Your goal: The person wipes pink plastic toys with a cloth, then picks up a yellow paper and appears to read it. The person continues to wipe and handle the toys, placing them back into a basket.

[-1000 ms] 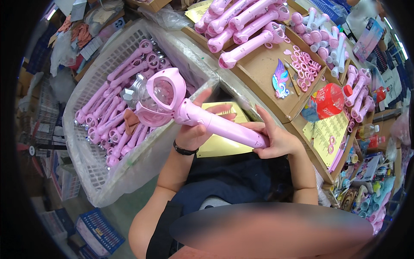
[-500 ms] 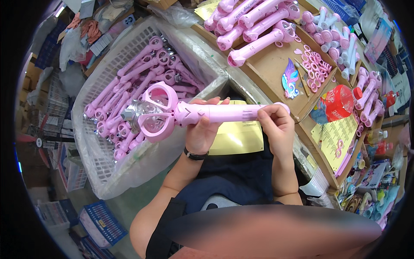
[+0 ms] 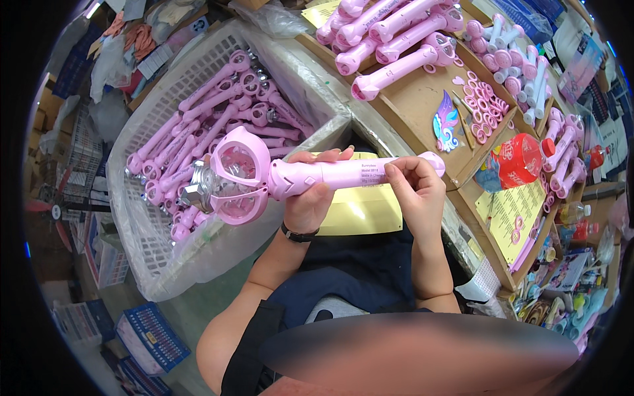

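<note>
A pink toy wand (image 3: 347, 173) lies level across both my hands, its openwork head with a clear globe and silver tip pointing left. My left hand (image 3: 308, 210), with a dark band at the wrist, is closed round the handle just below the head. At the other end, my right hand (image 3: 424, 198) has its thumb and fingers pressed on the handle beside a block of small dark print. Under the wand rests a glossy yellow sheet (image 3: 363, 214) on my lap, partly hidden by the hands and handle.
A white basket (image 3: 221, 247) lined with plastic holds many pink wands (image 3: 188, 145) on the left. At the right, cardboard trays (image 3: 406, 109) carry more wands, pink rings (image 3: 489, 99), a wing-shaped piece (image 3: 446, 125) and a red-labelled bottle (image 3: 522, 162). Blue crates (image 3: 155, 336) stand at lower left.
The wand has rolled slightly about its length, so the print on the handle now faces up more clearly. Both hands keep nearly the same places; the right fingers have shifted slightly left.
</note>
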